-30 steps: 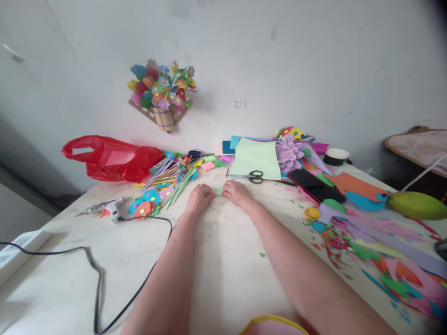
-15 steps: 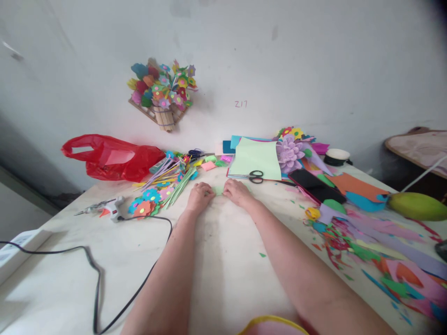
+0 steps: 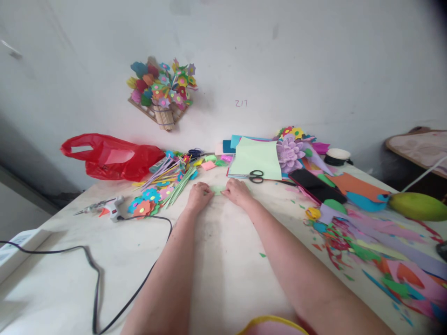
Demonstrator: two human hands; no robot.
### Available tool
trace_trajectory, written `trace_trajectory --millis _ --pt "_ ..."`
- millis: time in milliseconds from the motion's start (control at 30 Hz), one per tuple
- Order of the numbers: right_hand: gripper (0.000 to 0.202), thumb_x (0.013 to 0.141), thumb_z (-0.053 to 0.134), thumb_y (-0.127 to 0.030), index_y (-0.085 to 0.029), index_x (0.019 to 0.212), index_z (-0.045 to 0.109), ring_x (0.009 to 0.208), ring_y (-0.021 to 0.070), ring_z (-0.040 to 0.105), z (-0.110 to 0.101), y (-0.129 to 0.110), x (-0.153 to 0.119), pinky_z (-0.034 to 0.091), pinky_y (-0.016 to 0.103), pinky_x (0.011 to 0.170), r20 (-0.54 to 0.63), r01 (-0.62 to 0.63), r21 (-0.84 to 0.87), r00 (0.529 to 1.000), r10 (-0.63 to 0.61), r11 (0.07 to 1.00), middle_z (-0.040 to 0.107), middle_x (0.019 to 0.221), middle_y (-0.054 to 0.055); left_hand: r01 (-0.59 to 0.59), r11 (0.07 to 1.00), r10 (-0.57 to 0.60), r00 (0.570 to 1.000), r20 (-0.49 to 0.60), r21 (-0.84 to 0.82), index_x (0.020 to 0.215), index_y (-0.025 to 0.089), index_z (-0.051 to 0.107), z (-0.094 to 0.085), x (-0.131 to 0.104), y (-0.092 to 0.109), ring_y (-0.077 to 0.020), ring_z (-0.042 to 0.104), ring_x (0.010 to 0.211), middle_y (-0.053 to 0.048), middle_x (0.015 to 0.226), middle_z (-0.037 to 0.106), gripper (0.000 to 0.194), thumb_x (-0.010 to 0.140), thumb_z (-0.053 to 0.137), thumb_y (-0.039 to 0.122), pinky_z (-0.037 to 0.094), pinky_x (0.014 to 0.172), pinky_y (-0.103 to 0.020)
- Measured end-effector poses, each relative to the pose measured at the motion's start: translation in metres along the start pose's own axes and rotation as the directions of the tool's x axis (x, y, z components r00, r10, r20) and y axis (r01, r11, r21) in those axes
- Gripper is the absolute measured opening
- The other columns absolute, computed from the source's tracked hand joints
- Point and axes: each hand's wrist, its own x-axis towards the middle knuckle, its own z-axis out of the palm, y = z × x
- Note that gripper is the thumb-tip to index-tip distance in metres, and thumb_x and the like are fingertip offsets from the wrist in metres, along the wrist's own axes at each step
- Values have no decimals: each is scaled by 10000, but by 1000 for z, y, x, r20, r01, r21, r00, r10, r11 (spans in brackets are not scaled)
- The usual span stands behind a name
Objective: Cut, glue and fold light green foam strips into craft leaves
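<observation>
A small pale green strip of craft sheet [image 3: 218,190] lies on the table between my two hands, mostly covered by them. My left hand [image 3: 200,196] is closed over its left end with bent fingers. At the right end, the fingers of my right hand [image 3: 236,190] are pinched on the strip. Just beyond my right hand, black-handled scissors [image 3: 256,176] rest on a larger pale green sheet [image 3: 256,157]. Thin green rolled sticks [image 3: 180,187] and cut-out flowers [image 3: 145,204] lie left of my left hand.
A glue gun [image 3: 114,208] with a black cable [image 3: 96,274] lies at left, near a power strip [image 3: 21,249]. Behind is a red plastic bag [image 3: 115,160]. On the right are a phone [image 3: 316,185], coloured scraps [image 3: 377,242] and a green fruit [image 3: 417,206].
Both hands stay at the strip, with only a very slight shift of the fingers. Nothing else on the table has visibly moved.
</observation>
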Motion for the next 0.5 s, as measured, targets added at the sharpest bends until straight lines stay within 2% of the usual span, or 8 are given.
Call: trace_trajectory --millis 133,300,500 --pt "288 817 452 -398 -170 817 628 976 226 477 -1 -2 0 337 333 808 27 -28 -14 999 28 1000 532 1042 112 27 999 -27 1000 -2 45 613 175 623 3 1 -2 -162 528 862 -52 917 613 126 657 578 284 380 836 -299" --pt "311 813 445 -414 -167 806 634 969 238 480 0 -3 0 333 344 806 13 -47 -17 999 47 999 539 1023 119 3 997 -1 1000 -23 84 627 165 628 6 1 -4 -181 523 876 -75 912 602 139 659 567 286 378 843 -315" --pt "430 771 439 -527 -149 834 634 961 263 477 2 -9 2 326 375 803 -27 -127 -4 991 127 992 538 999 144 19 994 -18 1000 -18 110 630 156 627 8 1 -4 -193 522 892 -86 915 597 136 655 562 273 382 839 -322"
